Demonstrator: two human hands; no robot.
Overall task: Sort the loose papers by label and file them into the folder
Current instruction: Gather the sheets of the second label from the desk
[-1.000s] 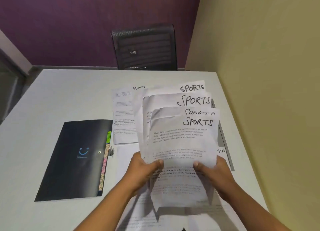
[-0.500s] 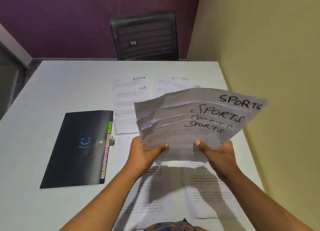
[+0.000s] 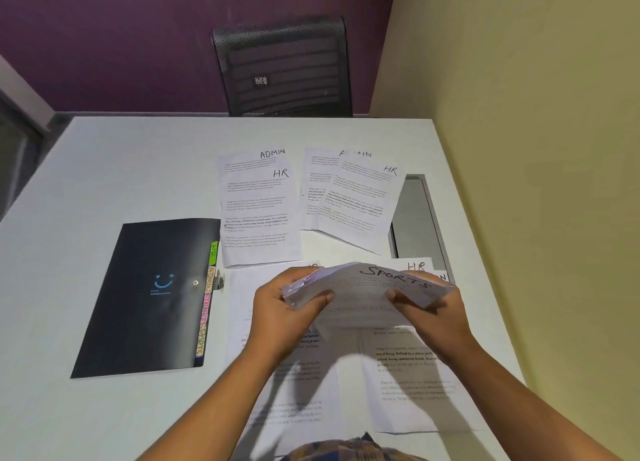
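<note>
Now your left hand (image 3: 277,315) and right hand (image 3: 440,311) grip the sports papers (image 3: 360,294); the folder (image 3: 145,304) lies mid-left, nearer your left hand.

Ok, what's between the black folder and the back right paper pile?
The back left paper pile, an HR sheet on top, seen in the head view.

A thin, matt white paper sheaf (image 3: 367,294), creased and bowed, carries black ink lettering above the near edge of a smooth, matt pale table (image 3: 104,169). Towards the left edge, a dark folder (image 3: 149,298) looks like smooth plastic with a faint sheen, fitted with a small shiny metal snap (image 3: 195,282); its coloured index tabs (image 3: 209,301) look like paper. Loose sheets (image 3: 258,211) are plain printed paper. Beyond the far edge, a chair (image 3: 282,65) shows a black mesh back.
</note>
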